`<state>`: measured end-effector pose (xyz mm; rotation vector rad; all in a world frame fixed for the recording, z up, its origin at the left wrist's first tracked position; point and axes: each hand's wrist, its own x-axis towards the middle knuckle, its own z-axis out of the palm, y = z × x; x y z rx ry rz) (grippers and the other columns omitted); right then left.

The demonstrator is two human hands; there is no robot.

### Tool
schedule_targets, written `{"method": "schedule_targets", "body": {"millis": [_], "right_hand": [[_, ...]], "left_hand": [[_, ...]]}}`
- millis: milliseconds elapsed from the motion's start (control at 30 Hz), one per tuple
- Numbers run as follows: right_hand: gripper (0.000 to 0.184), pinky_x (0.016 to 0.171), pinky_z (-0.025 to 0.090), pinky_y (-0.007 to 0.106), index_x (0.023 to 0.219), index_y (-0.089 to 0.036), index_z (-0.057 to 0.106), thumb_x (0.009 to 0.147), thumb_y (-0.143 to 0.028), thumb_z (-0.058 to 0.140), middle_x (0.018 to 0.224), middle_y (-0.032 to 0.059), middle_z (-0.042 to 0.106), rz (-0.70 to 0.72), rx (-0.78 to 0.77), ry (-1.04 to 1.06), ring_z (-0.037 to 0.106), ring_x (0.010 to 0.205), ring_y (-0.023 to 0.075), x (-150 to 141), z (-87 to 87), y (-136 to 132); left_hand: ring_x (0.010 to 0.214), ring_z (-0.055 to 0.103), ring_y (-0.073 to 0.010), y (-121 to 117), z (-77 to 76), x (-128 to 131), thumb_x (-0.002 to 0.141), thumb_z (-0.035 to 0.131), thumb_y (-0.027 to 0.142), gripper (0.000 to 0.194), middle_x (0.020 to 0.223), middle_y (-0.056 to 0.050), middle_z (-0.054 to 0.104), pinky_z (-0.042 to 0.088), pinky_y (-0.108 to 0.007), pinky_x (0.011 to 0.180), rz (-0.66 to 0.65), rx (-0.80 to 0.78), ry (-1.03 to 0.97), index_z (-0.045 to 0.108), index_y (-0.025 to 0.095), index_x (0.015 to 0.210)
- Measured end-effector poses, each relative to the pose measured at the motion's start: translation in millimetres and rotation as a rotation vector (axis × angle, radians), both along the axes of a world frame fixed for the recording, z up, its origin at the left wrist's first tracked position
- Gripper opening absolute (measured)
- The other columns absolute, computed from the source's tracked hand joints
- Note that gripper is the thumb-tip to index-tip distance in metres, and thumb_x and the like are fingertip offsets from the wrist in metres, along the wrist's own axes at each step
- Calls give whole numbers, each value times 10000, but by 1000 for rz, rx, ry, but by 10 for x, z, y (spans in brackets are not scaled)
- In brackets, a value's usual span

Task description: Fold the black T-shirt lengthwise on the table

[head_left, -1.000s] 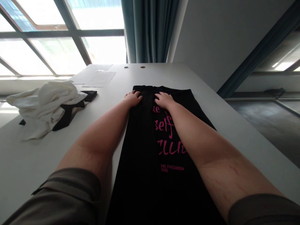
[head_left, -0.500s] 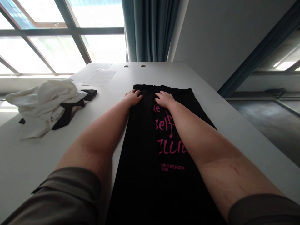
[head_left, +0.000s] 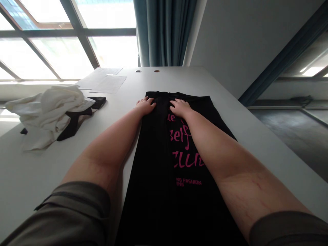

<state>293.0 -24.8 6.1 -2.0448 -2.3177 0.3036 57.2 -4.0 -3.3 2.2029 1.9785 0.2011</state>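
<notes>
Fingers (head_left: 151, 100) of both hands flat on black garment (head_left: 159, 164), far end.

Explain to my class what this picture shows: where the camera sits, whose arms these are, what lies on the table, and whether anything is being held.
The camera is worn on a person's head and looks forward and down, so the two bare arms reaching away from you are that person's own. No machine is involved.

A long white table runs toward a window and a curtain. On it lies a black garment with pink lettering, spread flat and narrow. The left hand and the right hand both rest palm down on its far end, fingers flat. They press on it; neither grips anything.

To the left sits a crumpled pile of white cloth with some black fabric beneath it. Further back lie sheets of paper.
</notes>
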Motion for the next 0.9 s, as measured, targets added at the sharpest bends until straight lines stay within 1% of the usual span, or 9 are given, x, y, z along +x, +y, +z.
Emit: {"method": "schedule_targets", "body": {"millis": [167,467,633,767,900], "right_hand": [[763,1541,189,601,1888,-290,396,1152,-486,349,1949,83,244,1,-5,4,254,1843,351,-6,15,-15],[768,1539,199,593,1884,-276,406,1146,-482,357,1947,87,250,-3,-2,6,272,1834,354,-12,25,-27],[763,1540,198,601,1884,-276,406,1149,-475,353,1947,86,250,-4,-1,5,269,1835,357,-17,34,-34],[764,1538,206,613,1881,-276,411,1146,-477,363,1945,92,256,0,3,9,275,1834,362,-15,29,-29],[763,1540,203,606,1882,-280,410,1146,-474,365,1945,95,254,-1,2,9,270,1839,359,-8,21,-20]], "left_hand": [[1783,354,-376,-13,21,14,1197,396,600,748,1941,-112,327,238,-526,1489,2,-15,4,466,291,1875],[1784,354,-359,12,-2,0,1196,408,617,735,1937,-79,343,237,-522,1492,3,-10,-7,474,327,1868],[1782,352,-376,15,-1,1,1196,411,624,746,1938,-92,339,230,-529,1494,3,-11,-11,476,309,1870],[1787,346,-359,17,2,0,1192,402,632,745,1937,-83,344,239,-529,1490,-1,-15,-2,471,329,1869],[1791,341,-352,-5,23,11,1196,395,607,745,1941,-103,330,243,-523,1489,-6,-15,10,466,306,1874]]}}
